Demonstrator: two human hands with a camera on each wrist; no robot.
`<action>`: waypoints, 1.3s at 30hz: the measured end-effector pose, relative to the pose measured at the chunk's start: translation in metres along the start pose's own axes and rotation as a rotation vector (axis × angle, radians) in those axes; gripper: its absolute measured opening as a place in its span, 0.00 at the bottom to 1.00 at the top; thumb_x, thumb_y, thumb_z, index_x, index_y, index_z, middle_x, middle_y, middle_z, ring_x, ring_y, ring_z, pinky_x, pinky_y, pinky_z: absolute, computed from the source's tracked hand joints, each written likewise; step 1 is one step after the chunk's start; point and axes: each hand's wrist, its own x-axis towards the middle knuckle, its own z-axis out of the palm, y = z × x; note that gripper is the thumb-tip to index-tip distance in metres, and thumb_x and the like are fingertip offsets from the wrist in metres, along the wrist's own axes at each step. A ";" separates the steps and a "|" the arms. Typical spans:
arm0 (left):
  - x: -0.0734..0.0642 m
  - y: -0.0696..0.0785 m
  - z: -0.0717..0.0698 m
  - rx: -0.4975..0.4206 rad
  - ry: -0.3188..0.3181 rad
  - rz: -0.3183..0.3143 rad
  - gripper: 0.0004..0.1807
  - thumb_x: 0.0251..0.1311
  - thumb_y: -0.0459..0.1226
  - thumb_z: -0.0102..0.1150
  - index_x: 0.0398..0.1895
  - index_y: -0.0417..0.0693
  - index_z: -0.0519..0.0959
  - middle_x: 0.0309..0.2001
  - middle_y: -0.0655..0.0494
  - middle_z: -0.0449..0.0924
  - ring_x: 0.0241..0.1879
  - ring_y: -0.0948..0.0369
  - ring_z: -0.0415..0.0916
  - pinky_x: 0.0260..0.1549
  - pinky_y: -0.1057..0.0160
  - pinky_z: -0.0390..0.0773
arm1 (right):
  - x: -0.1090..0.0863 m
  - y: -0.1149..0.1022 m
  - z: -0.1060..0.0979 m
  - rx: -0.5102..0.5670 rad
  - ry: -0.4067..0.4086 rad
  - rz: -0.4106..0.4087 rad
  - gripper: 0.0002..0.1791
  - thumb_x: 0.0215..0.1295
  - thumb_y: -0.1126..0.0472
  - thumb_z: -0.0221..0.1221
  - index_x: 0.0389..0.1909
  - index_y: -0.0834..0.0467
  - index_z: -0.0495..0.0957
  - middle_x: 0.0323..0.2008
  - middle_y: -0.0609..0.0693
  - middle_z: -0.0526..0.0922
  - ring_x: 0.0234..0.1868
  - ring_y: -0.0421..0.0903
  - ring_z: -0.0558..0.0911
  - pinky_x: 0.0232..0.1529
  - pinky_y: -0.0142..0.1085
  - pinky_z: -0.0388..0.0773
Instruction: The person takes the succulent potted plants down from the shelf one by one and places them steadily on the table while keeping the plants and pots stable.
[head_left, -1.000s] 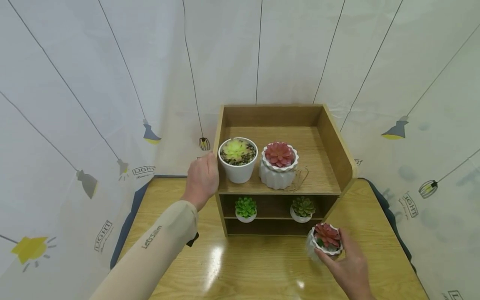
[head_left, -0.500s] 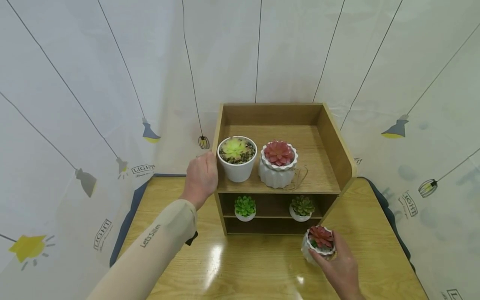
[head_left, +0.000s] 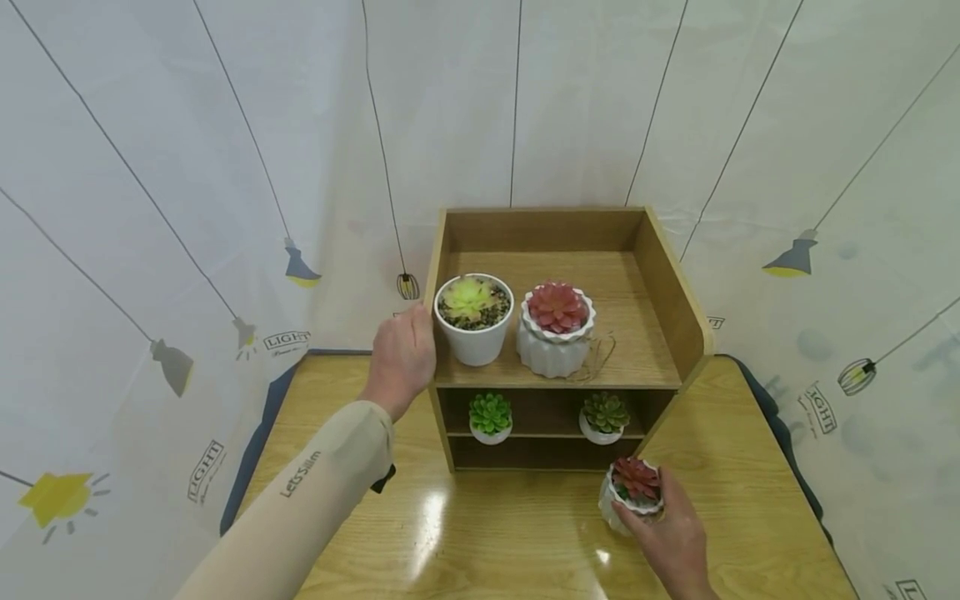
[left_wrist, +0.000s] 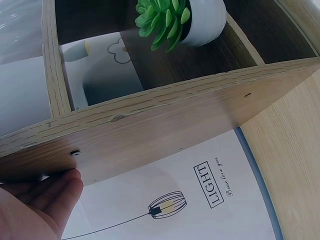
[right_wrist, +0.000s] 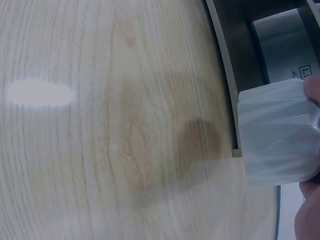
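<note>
In the head view my left hand point(head_left: 403, 354) grips the left side panel of a small wooden shelf point(head_left: 562, 271); its bent fingers point(left_wrist: 67, 192) lie against the panel's outer face. My right hand point(head_left: 672, 527) pinches a white ribbed pot with a red succulent point(head_left: 636, 481), in front of the shelf's lower right corner. The pot's pale side point(right_wrist: 277, 132) fills the right edge of the right wrist view, and a shadow falls on the tabletop apart from it.
On the shelf's top stand a white pot with a yellow-green succulent point(head_left: 476, 321) and a ribbed pot with a red succulent point(head_left: 557, 329). Below sit a bright green succulent point(head_left: 491, 417) and a darker green one point(head_left: 603, 417). The wooden table point(head_left: 510, 542) meets lamp-printed cloth behind.
My right hand has carried the red succulent pot leftward, closer to the middle of the shelf's front, and slowed. My left hand keeps its place on the side panel.
</note>
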 end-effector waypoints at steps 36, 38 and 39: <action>-0.002 0.000 0.000 0.006 0.012 0.012 0.27 0.79 0.40 0.26 0.17 0.48 0.62 0.15 0.53 0.62 0.16 0.59 0.57 0.17 0.60 0.62 | -0.011 0.017 0.032 -0.016 -0.089 0.116 0.49 0.44 0.56 0.81 0.62 0.75 0.68 0.56 0.75 0.77 0.58 0.72 0.78 0.54 0.63 0.76; -0.001 0.000 0.000 0.004 0.008 0.007 0.27 0.79 0.40 0.26 0.17 0.48 0.63 0.15 0.53 0.62 0.15 0.59 0.57 0.17 0.60 0.62 | -0.011 0.016 0.032 -0.011 -0.088 0.108 0.49 0.43 0.56 0.81 0.62 0.75 0.68 0.56 0.75 0.77 0.58 0.72 0.78 0.55 0.63 0.76; -0.001 0.000 -0.001 0.006 0.007 0.006 0.27 0.79 0.40 0.26 0.17 0.48 0.63 0.15 0.53 0.62 0.15 0.59 0.57 0.17 0.61 0.62 | -0.010 0.016 0.032 -0.010 -0.090 0.106 0.49 0.43 0.56 0.81 0.62 0.75 0.68 0.56 0.75 0.77 0.58 0.72 0.78 0.55 0.63 0.76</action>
